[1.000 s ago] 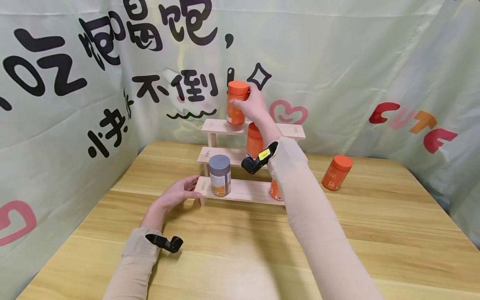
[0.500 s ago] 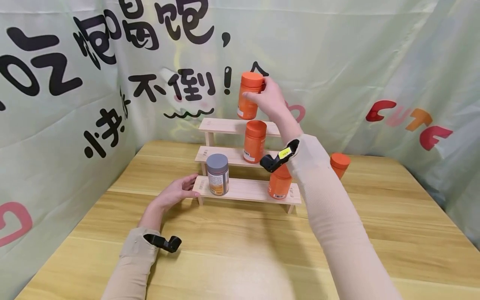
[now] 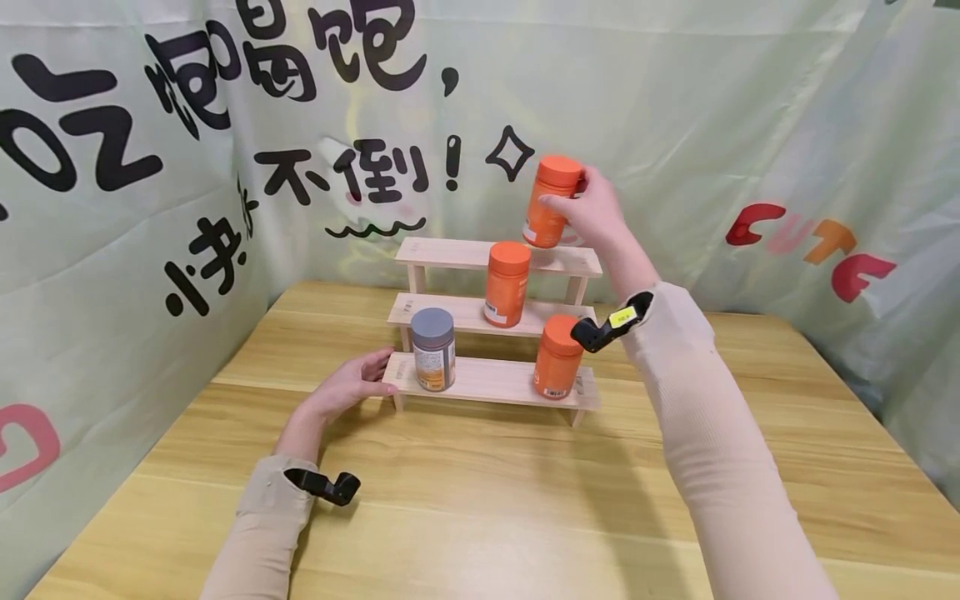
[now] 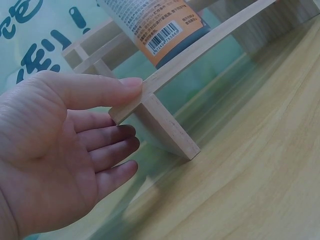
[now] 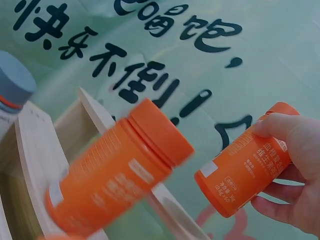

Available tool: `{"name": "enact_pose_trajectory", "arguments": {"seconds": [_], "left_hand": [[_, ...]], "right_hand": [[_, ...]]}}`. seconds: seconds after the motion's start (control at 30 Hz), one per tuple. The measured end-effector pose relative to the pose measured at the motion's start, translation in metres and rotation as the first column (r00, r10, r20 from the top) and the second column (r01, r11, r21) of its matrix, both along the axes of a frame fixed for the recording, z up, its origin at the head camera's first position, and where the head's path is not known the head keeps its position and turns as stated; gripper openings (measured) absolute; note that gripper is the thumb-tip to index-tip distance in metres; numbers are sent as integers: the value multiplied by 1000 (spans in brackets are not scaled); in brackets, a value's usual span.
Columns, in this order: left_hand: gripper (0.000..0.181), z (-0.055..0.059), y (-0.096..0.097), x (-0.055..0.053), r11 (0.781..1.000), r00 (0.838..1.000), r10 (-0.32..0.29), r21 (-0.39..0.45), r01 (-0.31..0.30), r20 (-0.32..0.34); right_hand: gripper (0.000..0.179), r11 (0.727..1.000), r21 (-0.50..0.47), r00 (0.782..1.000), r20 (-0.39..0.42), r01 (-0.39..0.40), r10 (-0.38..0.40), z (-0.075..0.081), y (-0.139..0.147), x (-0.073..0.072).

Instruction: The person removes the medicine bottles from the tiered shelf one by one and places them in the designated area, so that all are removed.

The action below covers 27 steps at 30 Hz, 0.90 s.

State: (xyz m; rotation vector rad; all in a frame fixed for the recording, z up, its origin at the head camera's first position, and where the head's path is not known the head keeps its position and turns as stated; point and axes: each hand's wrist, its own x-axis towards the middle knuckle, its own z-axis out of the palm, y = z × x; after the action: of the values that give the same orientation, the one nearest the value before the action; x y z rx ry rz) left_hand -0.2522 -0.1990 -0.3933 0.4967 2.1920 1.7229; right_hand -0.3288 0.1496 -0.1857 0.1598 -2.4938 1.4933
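Note:
My right hand (image 3: 596,208) grips an orange supplement bottle (image 3: 552,204), tilted, over the right part of the top shelf. The right wrist view shows thumb and fingers around this bottle (image 5: 247,165). With the thumb on top and fingers at the end and below, my left hand (image 3: 348,387) pinches the left end of the lowest board of a three-tier wooden stand (image 3: 487,379). A grey-lidded bottle (image 3: 433,350) stands near that end. Another orange bottle (image 3: 507,285) is upright on the middle tier, and a third orange bottle (image 3: 558,357) on the lowest tier's right.
The stand rests on a wood-grain table (image 3: 450,500). Behind it hangs a pale printed cloth (image 3: 660,125) with black lettering, which also runs along the left side. The right forearm (image 3: 712,400) covers part of the table's right side.
My right hand has lifted the orange bottle off the top shelf's middle and carried it right, then somewhat lower. The left hand stays on the stand. The orange bottle on the table is now hidden.

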Motion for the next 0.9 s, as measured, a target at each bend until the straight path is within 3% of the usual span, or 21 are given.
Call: {"name": "enact_pose_trajectory", "arguments": {"seconds": [0.23,0.5,0.9], "left_hand": [[80,-2,-1,2,1000,1000,5,-6,-5,-4],[81,-3,-2,2,1000,1000,5,0,-5,-8],[81,-1,0,-1,1000,1000,-4,2,4,-9]], "right_hand": [[59,999,29,1000,-5,31,-30,-10,27,5],[61,999,-25,999,-8,37,-37,-16,60,11],[66,991,17,991,10,130,-131,-29,109,23]]}}
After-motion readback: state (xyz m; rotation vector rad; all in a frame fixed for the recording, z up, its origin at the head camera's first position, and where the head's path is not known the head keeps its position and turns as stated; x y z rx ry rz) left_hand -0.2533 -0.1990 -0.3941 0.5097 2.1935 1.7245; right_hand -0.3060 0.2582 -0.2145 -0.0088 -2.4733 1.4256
